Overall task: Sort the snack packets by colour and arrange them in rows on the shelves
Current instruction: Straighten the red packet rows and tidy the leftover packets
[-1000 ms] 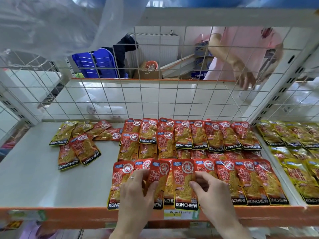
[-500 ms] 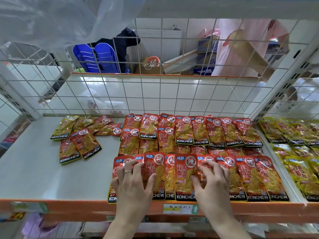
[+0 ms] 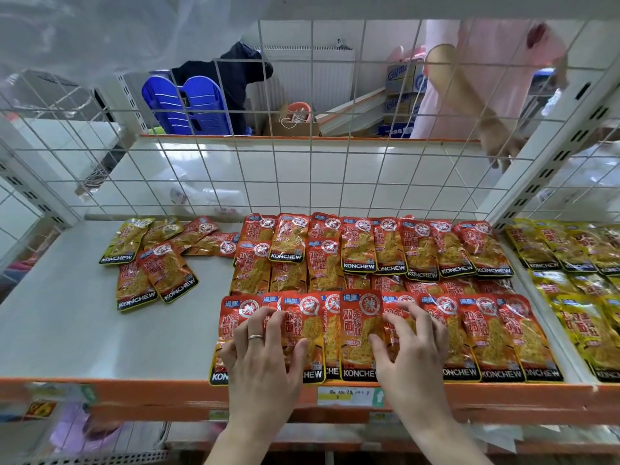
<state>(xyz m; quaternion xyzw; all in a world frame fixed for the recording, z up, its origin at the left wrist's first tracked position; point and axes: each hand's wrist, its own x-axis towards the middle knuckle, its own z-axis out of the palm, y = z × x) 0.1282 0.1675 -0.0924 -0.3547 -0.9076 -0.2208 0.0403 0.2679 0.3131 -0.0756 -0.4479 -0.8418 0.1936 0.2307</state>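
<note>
Front row of red packets [image 3: 360, 333] along the shelf lip [image 3: 134, 392], overlapped like shingles so brand strips stay visible; roughly nine in it, left ones partly covered. Left hand [image 3: 265, 360] and right hand [image 3: 411, 350] flat on the row, each grip spread, pinching nothing; probably squaring edges. Two more red rows behind. Unsorted pile [image 3: 157, 253] at left: about seven, mixed. Yellow packets [image 3: 577, 290] on the right, cropped, uncountable.
</note>
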